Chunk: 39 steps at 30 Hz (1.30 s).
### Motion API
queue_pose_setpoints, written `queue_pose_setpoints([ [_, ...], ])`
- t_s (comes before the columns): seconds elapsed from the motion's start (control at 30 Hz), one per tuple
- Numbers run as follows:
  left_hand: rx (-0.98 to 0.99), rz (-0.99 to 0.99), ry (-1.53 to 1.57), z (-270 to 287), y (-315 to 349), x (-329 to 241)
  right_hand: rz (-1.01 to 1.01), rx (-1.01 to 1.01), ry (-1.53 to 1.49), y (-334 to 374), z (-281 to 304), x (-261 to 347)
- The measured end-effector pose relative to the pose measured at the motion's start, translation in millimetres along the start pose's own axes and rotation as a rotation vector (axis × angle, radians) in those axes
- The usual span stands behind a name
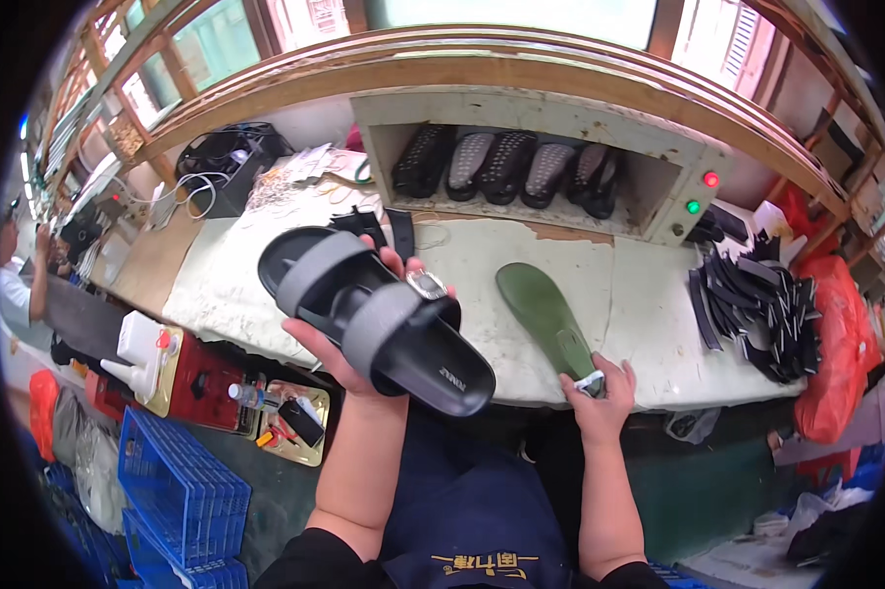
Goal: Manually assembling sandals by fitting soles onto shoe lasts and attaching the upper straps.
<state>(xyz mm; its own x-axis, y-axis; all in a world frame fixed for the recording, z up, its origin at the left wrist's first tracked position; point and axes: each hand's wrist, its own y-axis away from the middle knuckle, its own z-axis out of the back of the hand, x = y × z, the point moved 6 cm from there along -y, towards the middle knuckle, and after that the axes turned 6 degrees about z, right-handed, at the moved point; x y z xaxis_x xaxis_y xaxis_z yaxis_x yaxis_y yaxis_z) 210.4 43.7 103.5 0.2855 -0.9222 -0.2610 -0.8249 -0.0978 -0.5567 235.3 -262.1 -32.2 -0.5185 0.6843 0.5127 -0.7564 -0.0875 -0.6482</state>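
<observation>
My left hand (330,348) holds a black slide sandal (452,378) up above the bench edge, tilted with its toe to the upper left. Two grey straps (369,319) cross the sandal, and a shiny buckle (427,285) sits beside my fingertips. To the right, a green shoe last (541,304), flat and foot-shaped, rests on the white bench cover. My right hand (607,398) is closed at its near end, thumb and fingers around a small whitish bit (591,381) there. Whether that bit belongs to the last, I cannot tell.
Behind stands an open-fronted heater box (550,228) holding several dark studded shoe pieces. Black strips (756,304) are heaped at the right beside a red plastic bag (840,344). A gold tray (310,447), a red can (202,388) and blue crates (182,481) stand lower left.
</observation>
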Motion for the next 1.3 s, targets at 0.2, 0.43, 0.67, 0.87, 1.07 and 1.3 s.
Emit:
queue_pose_setpoints([
  [0.2, 0.026, 0.235, 0.078, 17, 48, 27, -0.07, -0.093, 0.056, 4, 76, 87],
  [0.43, 0.065, 0.613, -0.29, -11, 96, 125, -0.597, 0.512, -1.109, 72, 41, 90],
  [0.67, -0.287, 0.886, -0.553, 82, 161, 112, -0.451, -1.135, -1.09, 140, 277, 8],
  [0.87, -0.379, 0.97, -0.624, 87, 209, 81, -0.392, -0.906, -0.811, 128, 325, 1],
  [1.07, -0.538, 0.903, -0.679, 112, 265, 39, -0.121, 0.255, -0.247, -127, -5, 40],
  [1.3, -0.628, 0.959, -0.608, 125, 271, 48, 0.118, 0.745, 0.711, -304, -267, 64],
])
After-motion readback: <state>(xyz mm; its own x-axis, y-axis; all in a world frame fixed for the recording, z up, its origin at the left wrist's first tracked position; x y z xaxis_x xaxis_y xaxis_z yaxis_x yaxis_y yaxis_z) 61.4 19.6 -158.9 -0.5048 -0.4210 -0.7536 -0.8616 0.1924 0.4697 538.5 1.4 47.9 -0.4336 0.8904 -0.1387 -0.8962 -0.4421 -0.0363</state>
